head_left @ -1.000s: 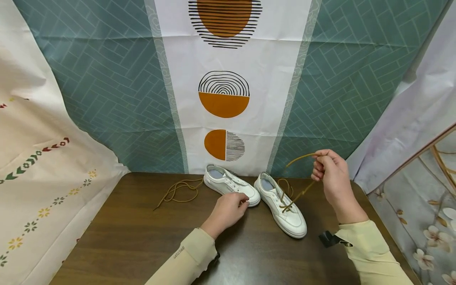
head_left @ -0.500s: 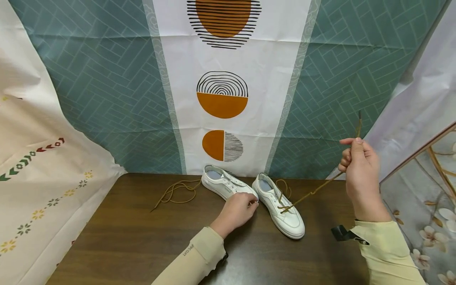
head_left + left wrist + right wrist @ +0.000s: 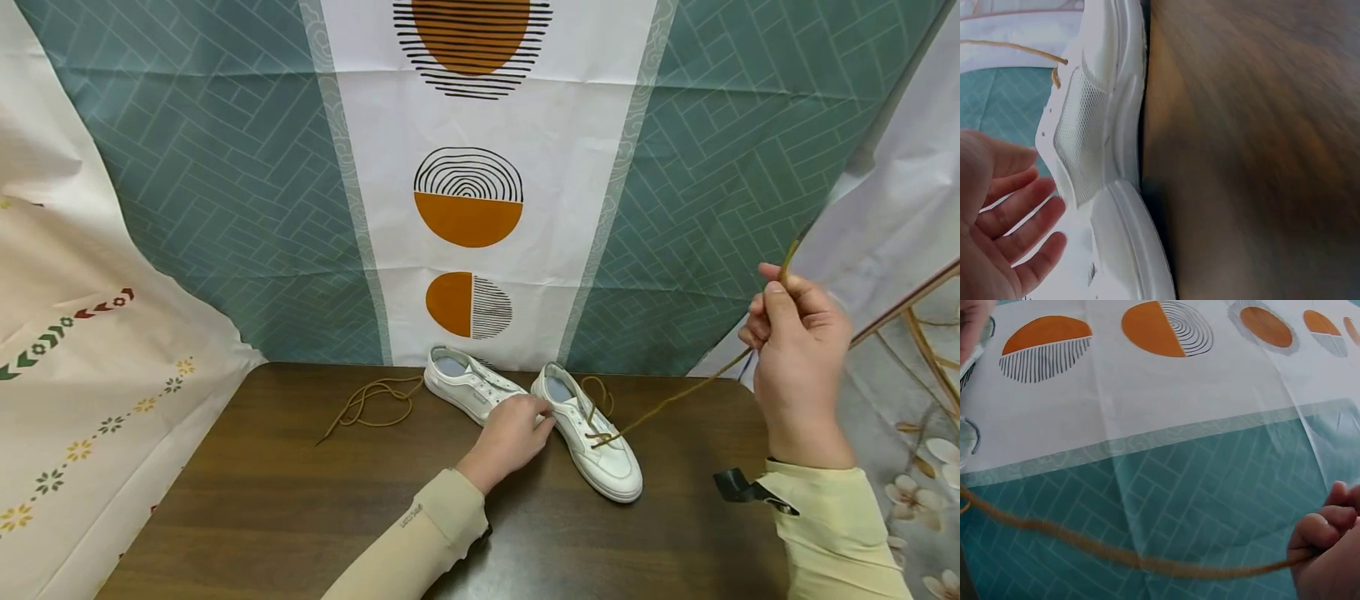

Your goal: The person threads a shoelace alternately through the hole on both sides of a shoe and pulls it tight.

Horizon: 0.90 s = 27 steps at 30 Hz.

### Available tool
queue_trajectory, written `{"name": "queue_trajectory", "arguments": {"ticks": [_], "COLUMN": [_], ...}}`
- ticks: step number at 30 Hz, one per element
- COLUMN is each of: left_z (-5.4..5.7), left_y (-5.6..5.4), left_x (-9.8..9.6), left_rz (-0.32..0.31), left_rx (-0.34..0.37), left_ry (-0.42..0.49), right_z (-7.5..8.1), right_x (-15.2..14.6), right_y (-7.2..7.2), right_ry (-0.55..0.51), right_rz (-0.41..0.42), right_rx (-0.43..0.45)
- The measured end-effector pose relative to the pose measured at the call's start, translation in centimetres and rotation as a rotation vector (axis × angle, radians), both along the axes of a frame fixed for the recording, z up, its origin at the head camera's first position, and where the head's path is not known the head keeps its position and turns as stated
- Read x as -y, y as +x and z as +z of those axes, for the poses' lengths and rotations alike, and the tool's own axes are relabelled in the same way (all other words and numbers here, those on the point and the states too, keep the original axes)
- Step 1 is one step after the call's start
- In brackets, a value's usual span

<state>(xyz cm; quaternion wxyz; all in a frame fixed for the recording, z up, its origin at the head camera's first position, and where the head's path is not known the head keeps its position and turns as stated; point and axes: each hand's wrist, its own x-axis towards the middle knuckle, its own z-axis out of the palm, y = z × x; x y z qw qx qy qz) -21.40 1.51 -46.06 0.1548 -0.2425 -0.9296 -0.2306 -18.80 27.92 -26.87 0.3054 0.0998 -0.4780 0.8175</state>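
My right hand (image 3: 801,358) is raised at the right and pinches a brown shoelace (image 3: 686,390). From there the lace slants down to the eyelets of the right white shoe (image 3: 617,477), and its dark tip sticks out above the fingers. In the right wrist view the lace (image 3: 1110,551) runs across to the curled fingers. My left hand (image 3: 513,437) hovers between the two shoes, in front of the toe of the left white shoe (image 3: 461,392), which has no lace in it. Its fingers (image 3: 1038,234) are loosely bent and hold nothing in the left wrist view.
A second brown shoelace (image 3: 375,404) lies loosely looped on the dark wooden table (image 3: 247,492), left of the shoes. A patterned cloth (image 3: 675,208) hangs behind the table's back edge. Other curtains hang at both sides.
My right hand has moved right and up, drawing the lace out into a longer, straighter line. My left hand has shifted right, from the left shoe's toe toward the right shoe.
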Motion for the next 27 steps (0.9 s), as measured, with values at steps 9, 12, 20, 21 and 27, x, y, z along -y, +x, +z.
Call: {"name": "queue_trajectory", "arguments": {"ticks": [9,12,20,21,27], "left_z": [0.4,0.1,-0.8,-0.9,-1.1], "left_y": [-1.1,-1.2,-1.0,-1.0,-1.3], "left_x": [-2.8,-3.7,-5.1,-5.1,-5.1], "left_rz": [-0.03,-0.017,0.026,0.021,-0.034], "left_rx": [-0.124,-0.134,-0.075,-0.073,-0.092], "left_ry": [0.026,-0.032,-0.108,-0.097,-0.082], "right_z": [-2.0,-2.9,-6.8,-7.4,-11.2], "right_x": [-0.5,-0.4,0.6,0.7,1.7], "right_y": [-0.2,-0.4,-0.7,-0.7,-1.2], "right_ry": [0.359,0.599,1.043,1.062,1.224], "right_rz": [0.002,-0.058,-0.156,-0.172,-0.218], "right_rx": [0.253,0.339,0.453,0.447,0.473]}}
